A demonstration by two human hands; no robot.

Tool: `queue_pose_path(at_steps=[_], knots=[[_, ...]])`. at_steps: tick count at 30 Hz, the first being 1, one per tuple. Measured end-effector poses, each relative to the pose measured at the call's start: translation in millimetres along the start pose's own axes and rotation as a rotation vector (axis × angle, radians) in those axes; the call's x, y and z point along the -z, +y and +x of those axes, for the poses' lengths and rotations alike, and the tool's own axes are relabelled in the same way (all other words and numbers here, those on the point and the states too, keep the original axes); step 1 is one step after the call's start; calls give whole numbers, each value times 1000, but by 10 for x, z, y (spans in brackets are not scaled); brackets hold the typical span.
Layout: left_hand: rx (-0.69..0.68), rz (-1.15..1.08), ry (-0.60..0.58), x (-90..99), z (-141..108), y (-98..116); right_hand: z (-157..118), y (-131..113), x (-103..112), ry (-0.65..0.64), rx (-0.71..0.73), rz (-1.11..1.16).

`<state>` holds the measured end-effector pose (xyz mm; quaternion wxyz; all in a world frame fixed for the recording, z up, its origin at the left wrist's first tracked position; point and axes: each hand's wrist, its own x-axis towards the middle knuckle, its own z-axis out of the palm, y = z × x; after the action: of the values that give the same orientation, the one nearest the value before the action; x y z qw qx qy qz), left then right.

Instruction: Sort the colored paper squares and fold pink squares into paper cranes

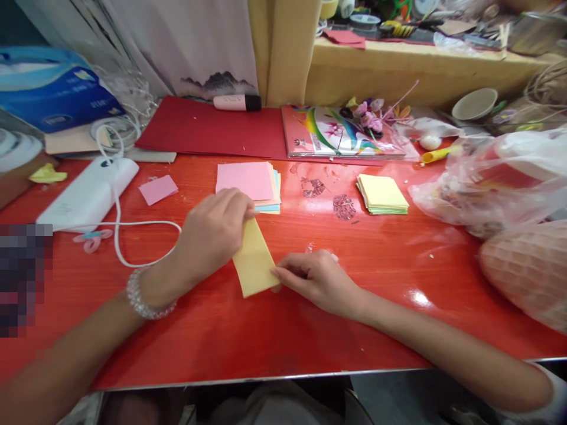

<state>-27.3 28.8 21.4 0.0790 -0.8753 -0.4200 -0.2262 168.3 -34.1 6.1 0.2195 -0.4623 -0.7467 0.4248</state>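
A yellow paper strip (254, 260), longer than wide, is held between both hands above the red table (310, 342). My left hand (219, 227) grips its upper end, with the fingers closed and a beaded bracelet on the wrist. The lower right corner is pinched between thumb and forefinger of my right hand (321, 280). Just behind my left hand lies a stack of square papers (245, 180), pink on top with peach and blue edges below. Another stack (382, 193), yellow over green, sits farther right.
A small pink paper (158, 190) and a white power bank (88, 195) with a looping cable are at left. Red card sheets (212, 133), a marker (237, 103) and a colourful booklet (341, 133) lie behind. Plastic bags (500, 177) crowd the right.
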Motion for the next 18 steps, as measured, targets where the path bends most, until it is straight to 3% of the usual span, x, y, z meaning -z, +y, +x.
queue_pose_path(at_steps=[3, 6, 8, 11, 13, 15, 16, 18], knots=[[221, 23, 80, 109, 49, -208, -31, -22, -38, -72, 20, 30], [360, 85, 318, 228, 7, -297, -41, -18, -37, -138, 15, 176], [214, 122, 360, 255, -77, -239, -18, 6, -17, -171, -33, 408], [-272, 4, 44, 197, -206, -24, 43, 70, 9, -120, -67, 787], [-489, -119, -166, 130, -245, 131, 79, 108, 12, -25, -72, 886], [-559, -238, -339, 77, -244, 242, 95, 126, 8, 60, -98, 856], [-561, -286, -371, 62, -233, 274, 94, 126, 6, 83, -111, 817], [-513, -315, -211, 54, -199, 298, 82, 112, 8, 70, -127, 740]])
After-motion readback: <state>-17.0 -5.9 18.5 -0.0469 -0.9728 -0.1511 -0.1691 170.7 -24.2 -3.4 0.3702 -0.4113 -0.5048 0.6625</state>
